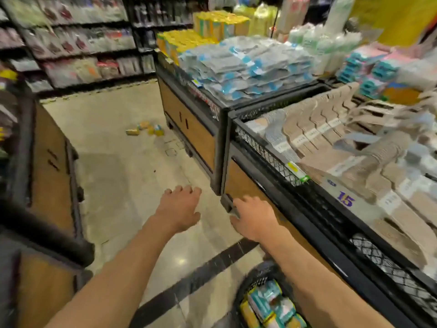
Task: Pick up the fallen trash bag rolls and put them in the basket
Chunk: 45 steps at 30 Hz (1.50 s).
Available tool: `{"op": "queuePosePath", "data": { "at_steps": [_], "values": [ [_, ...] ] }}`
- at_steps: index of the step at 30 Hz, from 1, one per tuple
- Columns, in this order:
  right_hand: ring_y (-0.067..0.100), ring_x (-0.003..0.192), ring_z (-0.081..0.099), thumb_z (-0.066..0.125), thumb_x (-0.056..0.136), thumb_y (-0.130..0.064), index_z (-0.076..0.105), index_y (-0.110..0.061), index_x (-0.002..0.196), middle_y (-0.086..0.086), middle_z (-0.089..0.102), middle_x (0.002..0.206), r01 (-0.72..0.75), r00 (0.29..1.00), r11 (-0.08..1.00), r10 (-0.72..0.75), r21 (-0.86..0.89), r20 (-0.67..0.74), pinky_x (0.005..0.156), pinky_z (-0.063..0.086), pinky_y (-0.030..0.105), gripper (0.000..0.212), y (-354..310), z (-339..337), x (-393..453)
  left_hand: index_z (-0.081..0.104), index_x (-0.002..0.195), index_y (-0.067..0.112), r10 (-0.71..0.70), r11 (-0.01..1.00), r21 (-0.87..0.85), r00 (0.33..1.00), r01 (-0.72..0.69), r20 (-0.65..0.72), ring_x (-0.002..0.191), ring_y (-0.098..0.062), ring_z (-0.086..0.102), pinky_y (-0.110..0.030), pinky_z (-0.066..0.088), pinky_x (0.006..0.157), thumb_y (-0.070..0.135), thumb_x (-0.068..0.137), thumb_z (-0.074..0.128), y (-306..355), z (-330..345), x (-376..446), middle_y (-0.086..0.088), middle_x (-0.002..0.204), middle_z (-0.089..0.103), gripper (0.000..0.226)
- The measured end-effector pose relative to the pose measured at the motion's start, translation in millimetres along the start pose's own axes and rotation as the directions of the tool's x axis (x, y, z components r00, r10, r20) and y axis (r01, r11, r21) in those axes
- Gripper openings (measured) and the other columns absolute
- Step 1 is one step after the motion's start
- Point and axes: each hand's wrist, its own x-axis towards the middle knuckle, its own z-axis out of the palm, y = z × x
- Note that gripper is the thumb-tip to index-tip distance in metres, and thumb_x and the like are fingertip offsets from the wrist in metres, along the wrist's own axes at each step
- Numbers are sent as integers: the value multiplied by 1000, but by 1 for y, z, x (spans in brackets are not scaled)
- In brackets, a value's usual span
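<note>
Both bare forearms reach forward and down, the left hand [180, 207] held palm-down with its fingers loosely spread and holding nothing, the right hand [254, 218] beside it, likewise relaxed, palm-down and unladen.

A purple number "15" is legible on the price tag [345, 198] fixed to the front rail of the display bin [314, 197]. All other shelf tags and package labels appear too blurred to read.
</note>
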Motion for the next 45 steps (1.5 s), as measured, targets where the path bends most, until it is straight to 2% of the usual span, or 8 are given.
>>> {"op": "queuePosePath", "data": {
  "at_steps": [4,8,16,21,26,32,38,45],
  "values": [
    [31,111,57,47,97,-45,55,-22,126,6,61,119,147,987,988,-150,-44,-61,88,51,43,38,-89,-64,61,36,143,24,-183,983,-40,978,179,-104,123,-29,49,-46,43,98,52,91,51,-99,-52,-28,-4,135,51,61],
    [29,115,57,47,98,-46,54,-25,132,4,62,121,246,958,967,-252,-60,-136,90,50,42,40,-170,-113,115,43,137,26,-328,944,-98,924,314,-195,121,-26,53,-42,45,93,53,93,47,-189,-89,-47,-1,133,55,52],
    [25,113,60,49,98,-44,59,-24,127,2,62,124,349,919,935,-356,-68,-172,87,52,39,37,-255,-153,222,51,128,26,-423,906,-137,873,401,-242,111,-25,59,-39,50,84,51,95,45,-300,-112,-26,-1,122,61,42],
    [24,110,62,50,96,-45,61,-26,123,2,66,120,362,919,931,-366,-58,-148,86,55,41,35,-273,-163,319,51,127,25,-429,903,-133,879,409,-208,111,-25,59,-40,52,85,50,95,44,-361,-117,38,-1,123,60,41],
    [23,108,63,49,96,-43,63,-27,122,0,67,117,375,915,927,-367,20,-165,81,54,36,33,-285,-171,439,55,124,23,-452,892,-141,865,430,-220,109,-24,60,-36,50,82,45,97,45,-420,-134,125,-1,121,63,36],
    [24,107,63,48,97,-41,63,-27,120,-1,68,117,380,916,920,-362,92,-171,81,55,37,31,-295,-196,573,56,115,26,-492,871,-135,833,473,-253,102,-22,61,-38,53,79,43,96,42,-506,-155,224,2,112,64,29],
    [27,106,64,47,97,-39,63,-25,119,2,68,116,393,914,917,-382,64,-138,81,54,37,31,-312,-216,681,57,114,25,-484,875,-143,830,462,-279,98,-20,62,-34,51,71,42,97,42,-581,-161,311,2,107,65,28],
    [25,98,64,46,98,-40,63,-24,111,0,68,109,367,926,930,-364,11,-100,77,55,37,27,-354,-224,820,56,114,24,-446,895,-119,865,430,-232,101,-23,61,-35,52,76,44,97,41,-699,-161,413,1,111,64,30]
  ]
}}
